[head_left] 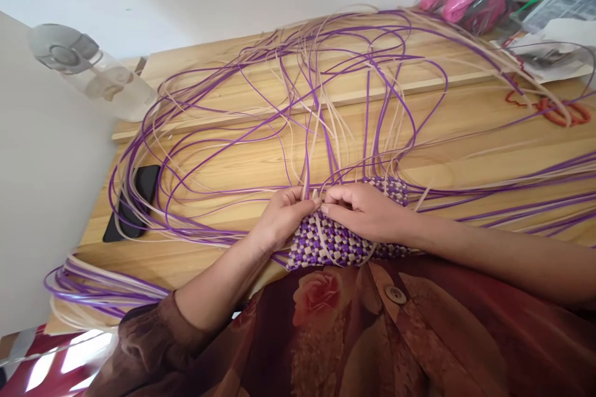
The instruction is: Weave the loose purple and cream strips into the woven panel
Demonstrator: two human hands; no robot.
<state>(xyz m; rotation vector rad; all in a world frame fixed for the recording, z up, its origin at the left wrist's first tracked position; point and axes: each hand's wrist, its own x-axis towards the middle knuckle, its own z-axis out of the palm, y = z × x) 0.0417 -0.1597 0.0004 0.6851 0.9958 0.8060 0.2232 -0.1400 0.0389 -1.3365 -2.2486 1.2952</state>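
A woven panel [333, 240] of purple and cream plastic cord lies at the table's front edge, against my body. My left hand [285, 216] is closed in a pinch at the panel's upper edge, with a cream weaving strand [306, 181] rising between its thumb and fingers. My right hand [367, 211] rests over the panel, its thumb and forefinger pinched together close to the left fingertips. What the right fingertips hold is too small to make out. Long purple and cream strands [218, 71] fan out from the panel in wide loops across the table.
On the wooden table [447, 118], a black phone [133, 201] lies under the loops at the left. A clear bottle with a grey lid [105, 77] stands behind it. Scissors with orange handles [565, 113] and a bag of pink material [470, 0] are at the right.
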